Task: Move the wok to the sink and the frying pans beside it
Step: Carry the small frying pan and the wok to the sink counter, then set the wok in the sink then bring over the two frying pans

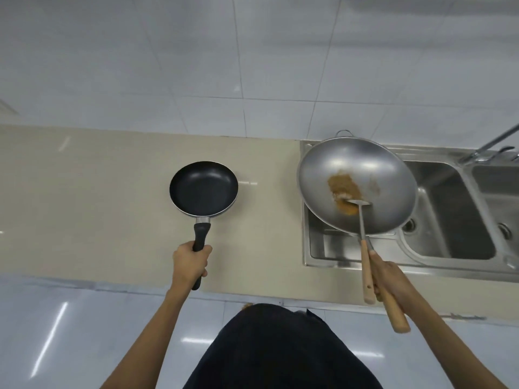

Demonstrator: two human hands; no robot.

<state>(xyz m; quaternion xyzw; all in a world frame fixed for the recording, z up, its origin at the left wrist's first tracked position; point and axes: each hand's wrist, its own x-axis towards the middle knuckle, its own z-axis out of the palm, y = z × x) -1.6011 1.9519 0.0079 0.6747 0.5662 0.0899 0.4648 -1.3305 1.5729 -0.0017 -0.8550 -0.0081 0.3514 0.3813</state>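
Head cam: I see left grip (192,261) clenched on frying pan (204,188) handle over desk (98,178); right grip (389,277) clutching wok (356,186) handle w/ loose spatula (365,248); risk: spatula slips, wok tips at sink (449,209) rim

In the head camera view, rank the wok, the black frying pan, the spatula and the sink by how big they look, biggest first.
1. Sink, widest overall.
2. Wok, though it sits nearer the camera than the sink.
3. Black frying pan.
4. Spatula: long, but thin.
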